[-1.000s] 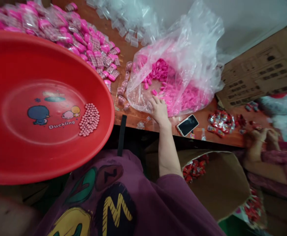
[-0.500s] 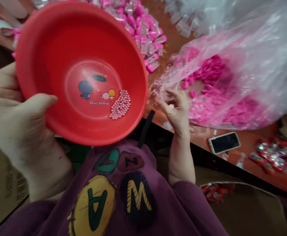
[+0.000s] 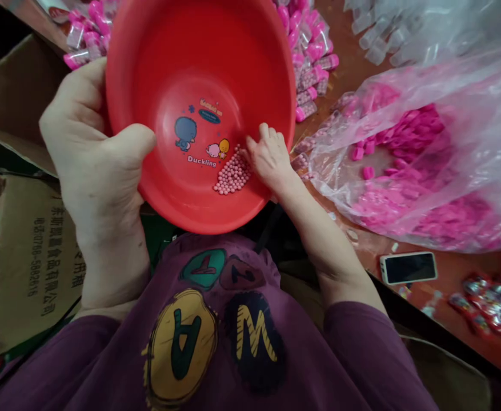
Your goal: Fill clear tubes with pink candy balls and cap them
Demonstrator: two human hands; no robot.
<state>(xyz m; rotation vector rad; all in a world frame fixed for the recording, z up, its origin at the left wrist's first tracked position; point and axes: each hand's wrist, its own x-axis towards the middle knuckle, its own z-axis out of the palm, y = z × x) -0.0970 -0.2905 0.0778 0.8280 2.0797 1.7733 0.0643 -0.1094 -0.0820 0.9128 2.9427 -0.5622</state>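
Note:
With its thumb inside the rim and fingers behind, my left hand (image 3: 100,154) grips a red plastic basin (image 3: 164,63), tilted toward me. Printed ducklings and the word "Duckling" decorate its bottom. Small round pink beads (image 3: 232,173) lie in a pile at the basin's lower right. My right hand (image 3: 269,154) is inside the basin at the right edge of that pile, its fingers curled. Whatever lies between those fingertips, if anything, is hidden.
Pink-capped clear bottles (image 3: 312,63) are heaped behind the basin. At right lie a clear plastic bag (image 3: 468,188) of pink pieces, a phone (image 3: 408,268) and red shiny packets (image 3: 494,302). A cardboard box (image 3: 36,268) stands at lower left.
My right hand has moved from the edge of the plastic bag leftward into the basin, beside the beads. The basin and my left hand appear farther right in view.

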